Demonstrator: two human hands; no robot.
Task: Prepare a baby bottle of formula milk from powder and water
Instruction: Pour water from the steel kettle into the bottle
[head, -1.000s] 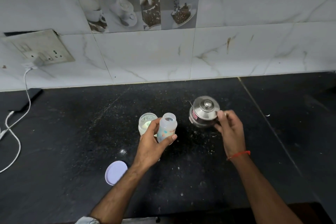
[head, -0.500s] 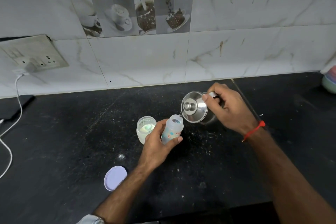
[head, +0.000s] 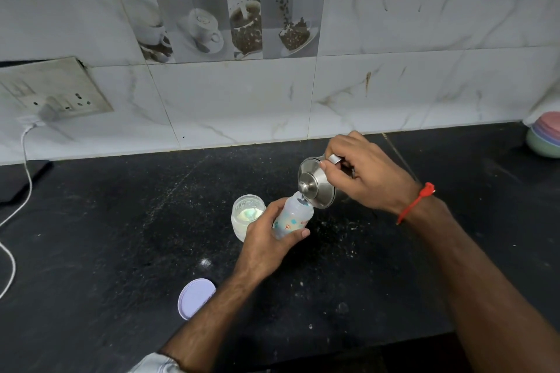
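Observation:
A small clear baby bottle with coloured prints is gripped by my left hand and leans to the right, its mouth open. My right hand holds the handle of a lidded steel pot, tipped far over to the left with its rim at the bottle's mouth. Just left of the bottle, an open clear jar with pale powder inside stands on the black counter.
A lilac lid lies flat near my left forearm. A white cable runs from the wall socket down the counter's left side. Stacked pastel bowls sit at the far right. The tiled wall rises behind.
My right hand took the steel pot off the counter, lifted it and tipped it left over the bottle's mouth. The bottle stayed in my left hand and leaned towards the pot.

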